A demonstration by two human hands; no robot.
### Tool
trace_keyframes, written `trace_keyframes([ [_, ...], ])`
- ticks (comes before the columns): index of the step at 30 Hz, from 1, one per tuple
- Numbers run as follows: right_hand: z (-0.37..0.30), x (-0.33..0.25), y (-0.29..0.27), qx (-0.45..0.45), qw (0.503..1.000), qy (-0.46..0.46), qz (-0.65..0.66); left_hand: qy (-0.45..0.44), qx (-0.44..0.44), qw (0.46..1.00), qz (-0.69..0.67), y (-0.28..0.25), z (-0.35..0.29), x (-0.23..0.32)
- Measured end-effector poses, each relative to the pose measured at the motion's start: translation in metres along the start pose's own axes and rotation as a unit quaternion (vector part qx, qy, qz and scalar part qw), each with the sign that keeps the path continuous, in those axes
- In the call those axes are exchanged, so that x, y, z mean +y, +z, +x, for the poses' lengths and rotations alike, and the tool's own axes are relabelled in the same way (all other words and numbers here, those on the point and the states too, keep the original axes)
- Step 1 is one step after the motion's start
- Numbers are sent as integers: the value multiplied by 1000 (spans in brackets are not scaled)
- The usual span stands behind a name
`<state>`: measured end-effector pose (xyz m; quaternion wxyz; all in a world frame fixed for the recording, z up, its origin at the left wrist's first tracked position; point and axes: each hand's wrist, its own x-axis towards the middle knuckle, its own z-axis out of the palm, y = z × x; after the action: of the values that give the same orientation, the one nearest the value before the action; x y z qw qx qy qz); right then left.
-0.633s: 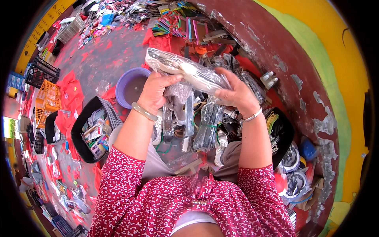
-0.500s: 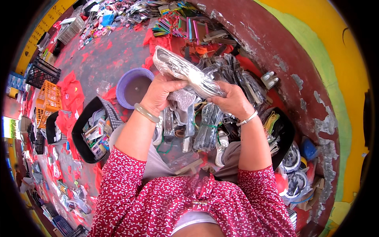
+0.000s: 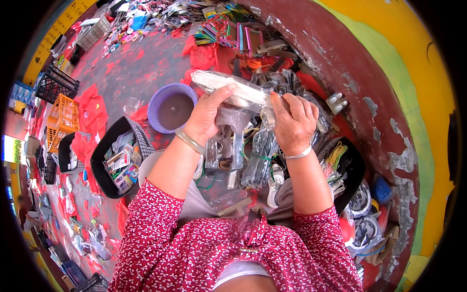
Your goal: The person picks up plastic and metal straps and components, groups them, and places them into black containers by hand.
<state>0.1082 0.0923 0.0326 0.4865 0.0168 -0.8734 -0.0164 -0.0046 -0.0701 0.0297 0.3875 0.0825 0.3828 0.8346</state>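
Since we last looked — plastic-wrapped packet point(image 3: 248, 94): whiter side up
Left hand point(image 3: 209, 112): thumb clamping it
Right hand point(image 3: 295, 121): fingers closed on end

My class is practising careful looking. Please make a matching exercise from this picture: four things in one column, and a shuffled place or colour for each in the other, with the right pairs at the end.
Column one
1. Plastic-wrapped bundle
2. Round tub
3. Yellow cord
4. Bracelet on the right wrist

Column two
A. Purple
B. Silver-coloured
C. Held in the left hand and right hand
D. Inside a dark bin on the right

Right pairs: 1-C, 2-A, 3-D, 4-B
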Motion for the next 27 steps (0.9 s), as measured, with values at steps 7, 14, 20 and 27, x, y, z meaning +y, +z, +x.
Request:
trace_keyframes([
  [7,3,-1,1,-101,989,82,67,113,-26,993,20,-3,0,-1],
  [14,-10,13,7,-287,813,316,397,91,-68,986,120,-5,-2,-2],
  [20,-10,10,6,-283,751,377,462,111,-75,989,67,5,-5,4],
  [27,-1,11,-4,-324,761,375,418,181,8,980,83,-9,3,-6],
])
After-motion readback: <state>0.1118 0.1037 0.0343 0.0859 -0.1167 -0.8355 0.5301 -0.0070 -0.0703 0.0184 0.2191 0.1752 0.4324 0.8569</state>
